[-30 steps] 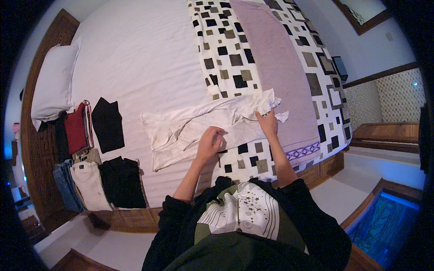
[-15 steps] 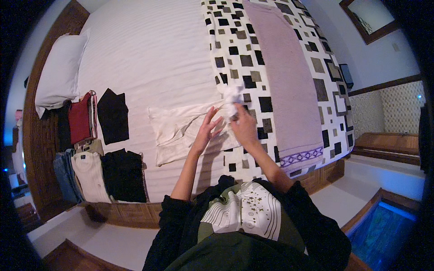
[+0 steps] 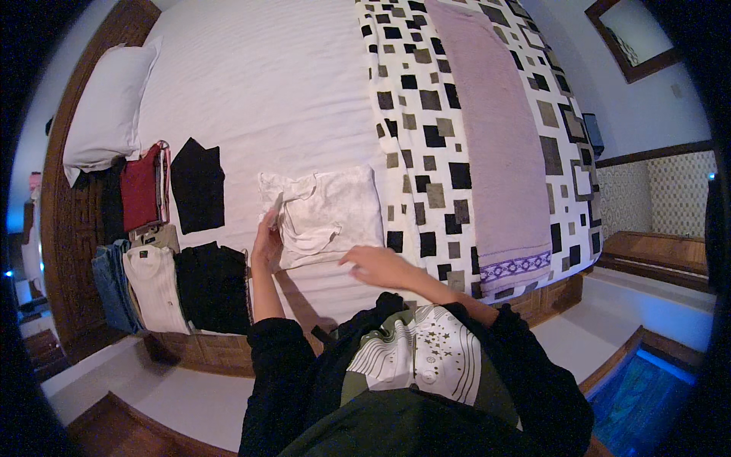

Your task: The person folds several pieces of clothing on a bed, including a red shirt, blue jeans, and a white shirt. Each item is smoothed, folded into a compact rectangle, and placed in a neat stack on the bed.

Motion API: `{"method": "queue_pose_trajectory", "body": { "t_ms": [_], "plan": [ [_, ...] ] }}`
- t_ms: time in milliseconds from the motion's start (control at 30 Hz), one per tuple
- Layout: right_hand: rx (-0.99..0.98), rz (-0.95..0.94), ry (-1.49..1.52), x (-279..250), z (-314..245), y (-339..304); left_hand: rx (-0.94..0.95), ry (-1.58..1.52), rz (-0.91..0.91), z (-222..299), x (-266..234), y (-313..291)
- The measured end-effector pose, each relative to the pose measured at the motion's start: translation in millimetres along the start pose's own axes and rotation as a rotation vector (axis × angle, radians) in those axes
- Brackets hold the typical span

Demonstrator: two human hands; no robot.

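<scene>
A white shirt [image 3: 343,209] lies folded into a rough rectangle on the bed, with loose creased folds over its left half. My left hand [image 3: 266,242] is at the shirt's left edge, its fingers closed on the cloth where a small fold stands up. Just below the shirt's near right part is my right hand [image 3: 373,266], slightly blurred. Its fingers stretch toward the left, apart, and nothing is in them.
Folded clothes line the bed's left side: black garments [image 3: 198,186], a red stack [image 3: 140,190], jeans [image 3: 116,286], a cream top [image 3: 156,286] and black clothing [image 3: 212,286]. A pillow [image 3: 110,107] lies beyond. A patterned blanket [image 3: 434,137] and lilac towel [image 3: 506,152] cover the right.
The white shirt's crumpled right part has come over to the left, making the shirt more compact. My left hand has moved left to its edge; my right hand has released the cloth and come nearer.
</scene>
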State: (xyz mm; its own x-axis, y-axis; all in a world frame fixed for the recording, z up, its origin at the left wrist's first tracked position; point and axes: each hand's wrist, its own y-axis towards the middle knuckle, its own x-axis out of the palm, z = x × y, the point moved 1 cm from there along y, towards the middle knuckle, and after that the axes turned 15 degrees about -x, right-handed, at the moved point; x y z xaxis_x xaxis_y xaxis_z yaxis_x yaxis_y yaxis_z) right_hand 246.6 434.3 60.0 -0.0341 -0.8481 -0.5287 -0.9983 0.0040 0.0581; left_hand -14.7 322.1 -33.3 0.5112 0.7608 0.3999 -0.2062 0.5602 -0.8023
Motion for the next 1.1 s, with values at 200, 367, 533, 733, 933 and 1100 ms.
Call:
{"method": "queue_pose_trajectory", "body": {
  "t_ms": [200, 367, 533, 733, 933, 1100],
  "plan": [
    [0.438, 0.415, 0.151, -17.2, 57.3, -24.7, 0.129, 0.789, 0.319, 12.9, -4.2, 5.5],
    [0.419, 0.477, 0.172, -17.6, 78.2, -25.4, 0.341, 0.863, 0.614, 1.3, -20.6, 0.1],
    [0.439, 0.435, 0.200, -10.6, 77.9, -24.4, 0.579, 1.122, 0.689, -13.3, 27.1, -32.6],
    [0.444, 0.419, 0.249, -8.6, 75.6, -28.0, 0.582, 1.212, 0.597, -8.8, 8.6, -28.4],
    [0.427, 0.489, 0.296, -5.0, 87.5, -42.2, 0.374, 1.051, 0.525, 14.0, -31.7, -34.0],
    [0.461, 0.462, 0.310, -4.5, 87.6, -42.9, 0.328, 1.034, 0.582, 4.6, -48.1, -33.6]
  ]
}}
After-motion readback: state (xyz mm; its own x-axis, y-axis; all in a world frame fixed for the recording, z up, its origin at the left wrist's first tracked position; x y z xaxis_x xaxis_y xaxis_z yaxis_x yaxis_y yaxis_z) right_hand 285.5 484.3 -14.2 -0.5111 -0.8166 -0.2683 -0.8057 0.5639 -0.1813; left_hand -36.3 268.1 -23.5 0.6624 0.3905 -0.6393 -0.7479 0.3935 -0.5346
